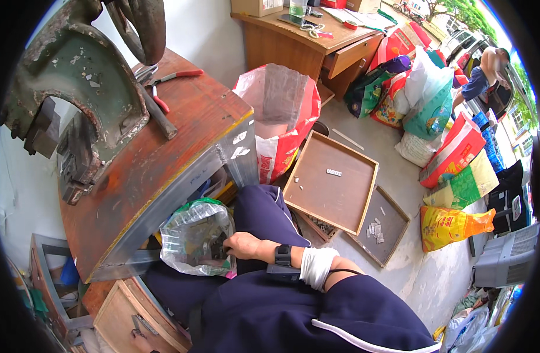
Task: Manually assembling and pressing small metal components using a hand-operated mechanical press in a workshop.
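Below the rusty orange workbench, a clear plastic bag rests on the lap; the right hand reaches inside, grip seemingly closed but hidden. Wooden trays lie on concrete floor right of the workbench.

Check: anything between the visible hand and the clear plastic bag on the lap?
Nothing visible. The hand is already at the mouth of the clear plastic bag, fingers reaching inside. The other hand is out of view.
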A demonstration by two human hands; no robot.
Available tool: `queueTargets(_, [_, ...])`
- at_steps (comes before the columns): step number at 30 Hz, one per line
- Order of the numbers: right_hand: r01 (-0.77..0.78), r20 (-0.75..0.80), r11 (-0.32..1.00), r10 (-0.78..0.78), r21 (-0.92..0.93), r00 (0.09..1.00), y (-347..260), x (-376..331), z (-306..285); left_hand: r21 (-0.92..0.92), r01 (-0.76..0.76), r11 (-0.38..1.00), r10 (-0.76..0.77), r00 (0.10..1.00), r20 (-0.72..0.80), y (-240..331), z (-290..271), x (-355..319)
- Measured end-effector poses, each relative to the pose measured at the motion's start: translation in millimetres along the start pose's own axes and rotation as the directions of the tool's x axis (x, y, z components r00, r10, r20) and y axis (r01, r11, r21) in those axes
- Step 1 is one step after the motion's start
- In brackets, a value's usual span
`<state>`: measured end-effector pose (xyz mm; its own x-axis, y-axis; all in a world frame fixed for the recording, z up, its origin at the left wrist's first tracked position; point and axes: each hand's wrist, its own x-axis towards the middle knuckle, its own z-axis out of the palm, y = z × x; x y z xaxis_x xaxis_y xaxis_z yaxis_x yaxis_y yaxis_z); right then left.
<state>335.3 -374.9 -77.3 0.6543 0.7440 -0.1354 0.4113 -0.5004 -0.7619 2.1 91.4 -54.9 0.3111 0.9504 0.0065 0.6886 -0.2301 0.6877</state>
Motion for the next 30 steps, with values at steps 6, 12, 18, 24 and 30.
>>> queueTargets(6, [-0.012, 0.03, 1.0, 0.012, 0.019, 0.999, -1, 8, 5, -0.038, 0.04, 0.998, -0.041, 0.999, -0.014, 1, -3, -3])
queueTargets(12, [-0.012, 0.051, 0.999, 0.011, 0.031, 0.999, 1, 10, 7, -0.224, -0.096, 0.97, 0.133, 0.979, 0.155, 25, -10, -31])
queueTargets(18, [0.124, -0.204, 0.985, -0.097, 0.121, 0.974, -5, 6, -3, -0.009, -0.242, 0.97, 0.242, 0.967, 0.076, 44, -15, -42])
queueTargets(24, [0.028, -0.793, 0.94, 0.27, 0.339, 0.546, 49, -45, -67, 0.086, -0.239, 0.967, 0.235, 0.97, 0.056, 70, -5, -48])
queueTargets(30, [-0.642, -0.627, 0.594, 0.748, 0.486, 0.217, 249, -190, 7, 0.175, -0.27, 0.947, 0.262, 0.963, 0.064, 114, 4, -56])
